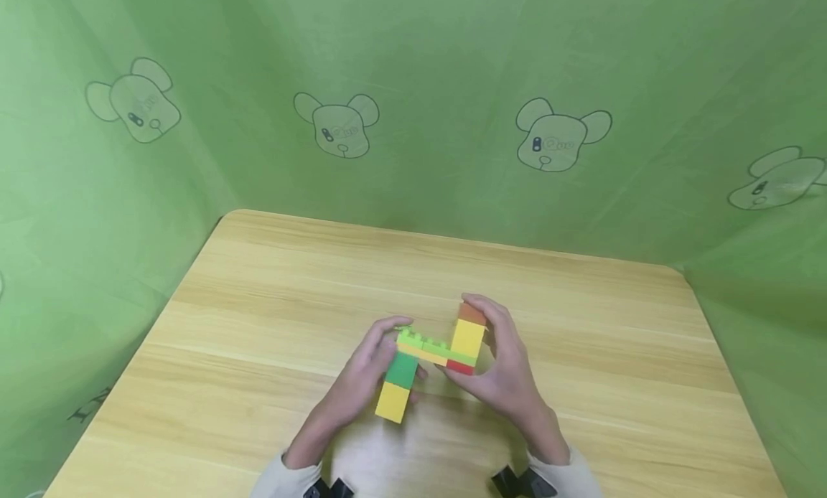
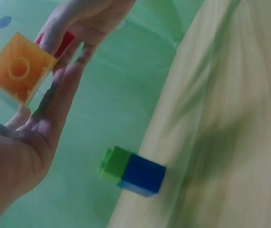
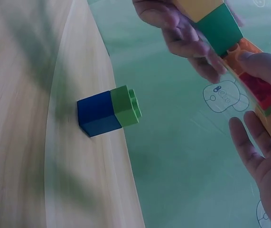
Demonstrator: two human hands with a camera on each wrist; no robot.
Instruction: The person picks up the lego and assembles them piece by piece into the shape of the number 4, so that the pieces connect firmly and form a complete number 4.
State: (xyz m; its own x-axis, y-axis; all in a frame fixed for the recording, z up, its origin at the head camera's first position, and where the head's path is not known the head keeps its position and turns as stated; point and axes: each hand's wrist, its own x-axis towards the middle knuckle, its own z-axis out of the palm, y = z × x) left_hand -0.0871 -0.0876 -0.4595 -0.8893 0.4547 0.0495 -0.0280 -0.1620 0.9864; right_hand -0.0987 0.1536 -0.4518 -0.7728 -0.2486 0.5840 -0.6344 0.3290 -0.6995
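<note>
A joined toy brick assembly (image 1: 431, 349) is held off the table between both hands. Its left leg has a green brick (image 1: 403, 370) above a yellow one (image 1: 392, 402); light green bricks cross the middle, and a yellow brick topped with orange-brown rises on the right. My left hand (image 1: 360, 374) grips the left end. At the right end, my right hand (image 1: 507, 365) pinches the stack between fingers on top and a thumb beneath, near a red brick (image 3: 261, 90). The left wrist view shows the yellow brick's hollow underside (image 2: 19, 69).
A blue brick (image 3: 97, 114) with a light green brick on it stands on the wooden table (image 1: 258, 297), seen in both wrist views but not made out from the head. Green cloth (image 1: 439, 182) with bear drawings surrounds the table's back and sides.
</note>
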